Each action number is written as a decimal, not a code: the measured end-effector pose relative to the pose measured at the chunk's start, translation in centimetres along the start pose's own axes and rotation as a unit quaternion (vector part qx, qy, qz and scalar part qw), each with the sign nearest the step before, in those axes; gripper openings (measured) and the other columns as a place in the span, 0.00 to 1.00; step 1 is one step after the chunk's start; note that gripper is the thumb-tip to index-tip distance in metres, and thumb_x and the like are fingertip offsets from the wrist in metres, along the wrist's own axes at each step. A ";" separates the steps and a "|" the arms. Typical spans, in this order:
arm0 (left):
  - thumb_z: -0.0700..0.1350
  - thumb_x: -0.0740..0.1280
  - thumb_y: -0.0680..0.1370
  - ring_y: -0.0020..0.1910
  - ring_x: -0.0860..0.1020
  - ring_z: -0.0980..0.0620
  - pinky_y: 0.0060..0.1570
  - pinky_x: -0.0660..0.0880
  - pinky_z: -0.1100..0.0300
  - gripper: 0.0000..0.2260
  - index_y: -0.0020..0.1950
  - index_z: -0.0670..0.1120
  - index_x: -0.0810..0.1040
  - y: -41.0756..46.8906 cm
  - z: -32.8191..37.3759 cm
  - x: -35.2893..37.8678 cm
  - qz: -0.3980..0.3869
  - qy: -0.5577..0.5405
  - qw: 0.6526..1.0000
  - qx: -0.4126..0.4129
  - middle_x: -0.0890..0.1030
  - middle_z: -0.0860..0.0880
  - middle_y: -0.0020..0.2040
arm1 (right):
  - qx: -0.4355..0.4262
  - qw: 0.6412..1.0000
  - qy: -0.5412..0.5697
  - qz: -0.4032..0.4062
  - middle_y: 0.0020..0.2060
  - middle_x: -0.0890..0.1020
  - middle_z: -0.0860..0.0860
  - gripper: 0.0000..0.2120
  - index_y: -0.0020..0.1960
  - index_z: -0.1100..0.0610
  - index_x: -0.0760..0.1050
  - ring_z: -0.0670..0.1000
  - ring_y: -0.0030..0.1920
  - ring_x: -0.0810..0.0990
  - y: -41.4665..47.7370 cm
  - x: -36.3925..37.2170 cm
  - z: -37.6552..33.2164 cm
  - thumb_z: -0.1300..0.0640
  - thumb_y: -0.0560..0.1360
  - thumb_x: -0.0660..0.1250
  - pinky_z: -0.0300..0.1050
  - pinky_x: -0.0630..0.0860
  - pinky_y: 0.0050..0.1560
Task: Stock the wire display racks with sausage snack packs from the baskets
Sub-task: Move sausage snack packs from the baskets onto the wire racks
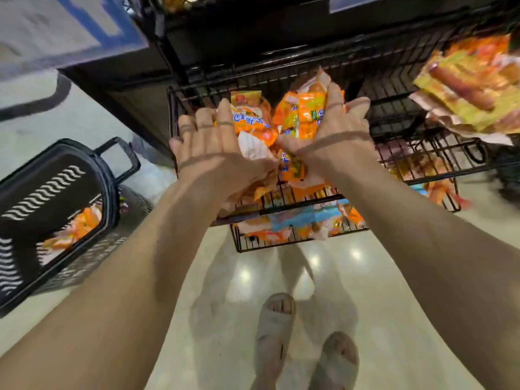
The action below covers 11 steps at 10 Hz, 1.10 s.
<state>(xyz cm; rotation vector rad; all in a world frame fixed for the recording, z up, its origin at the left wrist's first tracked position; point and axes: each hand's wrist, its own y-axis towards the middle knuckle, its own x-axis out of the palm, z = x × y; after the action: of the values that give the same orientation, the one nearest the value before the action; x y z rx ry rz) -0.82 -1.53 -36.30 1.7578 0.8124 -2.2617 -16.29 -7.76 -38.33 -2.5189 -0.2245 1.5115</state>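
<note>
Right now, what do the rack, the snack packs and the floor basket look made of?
Rack: looks like metal wire with a black, semi-gloss coating; thin rods in a grid.
Snack packs: thin plastic film, glossy, printed orange; it crinkles and glints.
Basket: probably moulded plastic, black and fairly matte; thick rim, perforated wall.

We find the wire rack open from above (packs crowd its middle); a dark shelf overhangs behind, and a basket stands left.
</note>
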 end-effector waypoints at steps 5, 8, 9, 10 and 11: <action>0.68 0.76 0.66 0.69 0.68 0.41 0.68 0.69 0.44 0.41 0.74 0.55 0.67 0.5 -1.2 -0.1 0.093 0.010 0.991 0.093 0.68 0.46 0.68 | 0.027 0.990 0.135 0.007 0.69 0.67 0.55 0.44 0.74 0.47 0.59 0.53 0.62 0.71 0.1 -1.4 1.1 0.41 0.68 0.81 0.46 0.72 0.50; 0.67 0.76 0.68 0.71 0.66 0.40 0.68 0.69 0.41 0.46 0.78 0.52 0.60 0.0 -1.9 0.3 0.106 0.002 0.991 0.079 0.66 0.43 0.71 | 0.084 0.971 0.222 -0.027 0.62 0.78 0.49 0.46 0.72 0.49 0.65 0.55 0.62 0.79 0.1 -0.9 2.1 0.36 0.63 0.82 0.57 0.81 0.58; 0.66 0.78 0.67 0.67 0.70 0.42 0.63 0.73 0.44 0.42 0.74 0.54 0.63 0.3 -2.3 -0.1 0.106 -0.017 0.991 0.082 0.70 0.45 0.67 | 0.075 0.973 0.214 -0.034 0.63 0.78 0.50 0.41 0.70 0.48 0.68 0.55 0.61 0.79 -0.3 -1.0 2.3 0.36 0.64 0.82 0.58 0.82 0.57; 0.62 0.80 0.66 0.61 0.74 0.42 0.59 0.75 0.43 0.37 0.69 0.54 0.68 0.7 -2.4 -0.1 0.101 -0.052 0.990 0.086 0.75 0.47 0.62 | 0.045 0.981 0.187 -0.021 0.68 0.71 0.53 0.40 0.71 0.47 0.67 0.53 0.60 0.75 -0.7 -1.1 2.3 0.38 0.66 0.81 0.50 0.78 0.52; 0.63 0.79 0.67 0.63 0.73 0.46 0.59 0.75 0.45 0.37 0.70 0.56 0.66 0.6 -2.7 -0.5 0.104 -0.050 0.990 0.075 0.73 0.49 0.63 | 0.032 0.989 0.145 -0.013 0.69 0.68 0.55 0.42 0.74 0.46 0.64 0.57 0.62 0.76 -1.0 -1.1 2.2 0.37 0.67 0.80 0.49 0.74 0.49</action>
<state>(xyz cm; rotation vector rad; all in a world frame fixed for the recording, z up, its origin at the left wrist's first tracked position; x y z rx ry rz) 1.87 -0.81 -36.48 1.6830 0.4282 -2.3011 -18.76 -6.84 -38.20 -2.6311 -0.1610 1.1036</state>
